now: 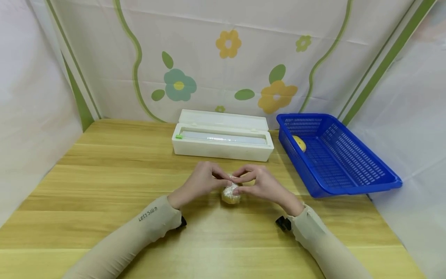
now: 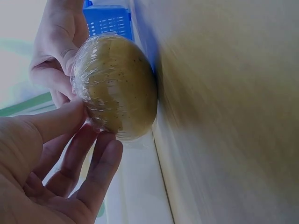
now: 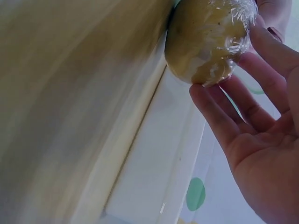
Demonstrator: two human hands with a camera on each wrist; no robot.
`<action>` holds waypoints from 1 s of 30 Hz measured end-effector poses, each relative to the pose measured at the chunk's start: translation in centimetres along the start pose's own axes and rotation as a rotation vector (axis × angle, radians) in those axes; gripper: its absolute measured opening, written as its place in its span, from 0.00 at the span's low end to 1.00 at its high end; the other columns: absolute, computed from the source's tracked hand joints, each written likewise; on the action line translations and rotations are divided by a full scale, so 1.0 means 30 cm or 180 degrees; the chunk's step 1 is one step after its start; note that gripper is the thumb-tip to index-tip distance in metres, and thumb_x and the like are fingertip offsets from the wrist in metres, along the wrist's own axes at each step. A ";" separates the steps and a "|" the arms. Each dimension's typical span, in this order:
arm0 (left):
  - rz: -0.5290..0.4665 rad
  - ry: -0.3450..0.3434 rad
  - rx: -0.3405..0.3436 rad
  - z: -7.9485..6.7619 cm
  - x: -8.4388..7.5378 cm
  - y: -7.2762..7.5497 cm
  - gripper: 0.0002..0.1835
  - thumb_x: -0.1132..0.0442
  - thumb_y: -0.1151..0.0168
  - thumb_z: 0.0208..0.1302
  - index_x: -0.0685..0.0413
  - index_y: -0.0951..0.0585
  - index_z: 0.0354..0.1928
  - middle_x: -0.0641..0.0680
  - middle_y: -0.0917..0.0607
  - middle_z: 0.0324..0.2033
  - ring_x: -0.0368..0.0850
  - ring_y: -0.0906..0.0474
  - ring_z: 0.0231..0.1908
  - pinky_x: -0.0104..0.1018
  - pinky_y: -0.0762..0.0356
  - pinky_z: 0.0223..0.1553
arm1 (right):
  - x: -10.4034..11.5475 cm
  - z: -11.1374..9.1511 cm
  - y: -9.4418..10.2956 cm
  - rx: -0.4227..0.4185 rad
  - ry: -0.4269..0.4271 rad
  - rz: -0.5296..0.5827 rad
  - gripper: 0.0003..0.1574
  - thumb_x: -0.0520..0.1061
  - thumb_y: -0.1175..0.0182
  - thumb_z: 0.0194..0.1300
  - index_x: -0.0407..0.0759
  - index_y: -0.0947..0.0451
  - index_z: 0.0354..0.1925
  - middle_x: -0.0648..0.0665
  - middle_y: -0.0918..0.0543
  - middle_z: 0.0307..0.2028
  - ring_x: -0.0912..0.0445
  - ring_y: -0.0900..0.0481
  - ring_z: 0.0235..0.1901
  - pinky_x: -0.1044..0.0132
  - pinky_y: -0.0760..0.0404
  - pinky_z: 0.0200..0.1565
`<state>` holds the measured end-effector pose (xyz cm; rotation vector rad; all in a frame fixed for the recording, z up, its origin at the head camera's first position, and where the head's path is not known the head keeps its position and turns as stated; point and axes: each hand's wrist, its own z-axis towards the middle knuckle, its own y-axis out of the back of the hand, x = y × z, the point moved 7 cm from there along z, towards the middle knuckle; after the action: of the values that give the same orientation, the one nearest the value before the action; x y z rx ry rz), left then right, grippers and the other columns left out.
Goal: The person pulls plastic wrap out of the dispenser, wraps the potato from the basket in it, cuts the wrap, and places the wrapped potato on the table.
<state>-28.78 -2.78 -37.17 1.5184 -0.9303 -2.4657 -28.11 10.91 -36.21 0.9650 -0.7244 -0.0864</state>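
A round, yellow-brown speckled pear (image 2: 126, 88) in clear plastic wrap (image 3: 240, 39) sits on the wooden table between both hands. The film is crinkled and bunched over its top. My left hand (image 1: 203, 182) holds the wrapped pear from the left, thumb on the gathered film and fingertips at the pear's side. From the right, my right hand (image 1: 263, 184) grips it too, its thumb pressing the film near the top and other fingertips against the far side. In the head view the fingers of both hands nearly meet above the pear and cover part of it.
Behind the hands stands a long white wrap dispenser box (image 1: 223, 151), lid raised, a roll of film inside and a green slider (image 1: 179, 136) at its left end. At the right is a blue plastic basket (image 1: 313, 182) with a yellow fruit (image 1: 299, 143). A flowered curtain (image 1: 223, 69) closes the back.
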 end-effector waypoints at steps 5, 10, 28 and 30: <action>0.0061 -0.0032 -0.0055 0.001 -0.002 0.004 0.04 0.58 0.30 0.48 0.47 0.15 0.26 0.39 0.18 0.24 0.33 0.23 0.27 0.30 0.25 0.28 | 0.009 0.000 -0.002 0.0197 0.0058 -0.0182 0.29 0.56 0.30 0.43 0.46 0.20 0.45 0.50 0.23 0.44 0.55 0.26 0.44 0.60 0.28 0.45; 0.0093 -0.0037 -0.0053 0.000 0.005 0.001 0.04 0.57 0.31 0.49 0.47 0.16 0.27 0.39 0.18 0.24 0.32 0.23 0.28 0.29 0.25 0.29 | 0.001 -0.004 -0.004 0.0217 0.0007 -0.0241 0.35 0.58 0.27 0.36 0.48 0.20 0.45 0.51 0.24 0.44 0.55 0.27 0.45 0.58 0.29 0.46; -0.0048 0.0034 0.0009 -0.001 0.003 -0.010 0.04 0.59 0.31 0.48 0.48 0.16 0.25 0.41 0.18 0.23 0.35 0.22 0.26 0.30 0.25 0.27 | -0.036 -0.007 0.004 -0.0111 -0.0729 0.0579 0.12 0.44 0.31 0.49 0.46 0.16 0.36 0.51 0.20 0.38 0.57 0.25 0.40 0.63 0.25 0.38; -0.0048 0.0023 0.0006 -0.001 0.003 -0.012 0.04 0.59 0.30 0.48 0.48 0.16 0.25 0.41 0.18 0.23 0.34 0.22 0.26 0.29 0.25 0.27 | -0.022 -0.007 0.010 -0.0247 -0.1008 0.0661 0.10 0.41 0.30 0.46 0.44 0.15 0.32 0.49 0.19 0.36 0.56 0.24 0.38 0.62 0.24 0.36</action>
<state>-28.73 -2.54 -37.43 1.5394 -0.9236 -2.4688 -28.57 11.47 -36.41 0.8052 -1.1016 -0.0855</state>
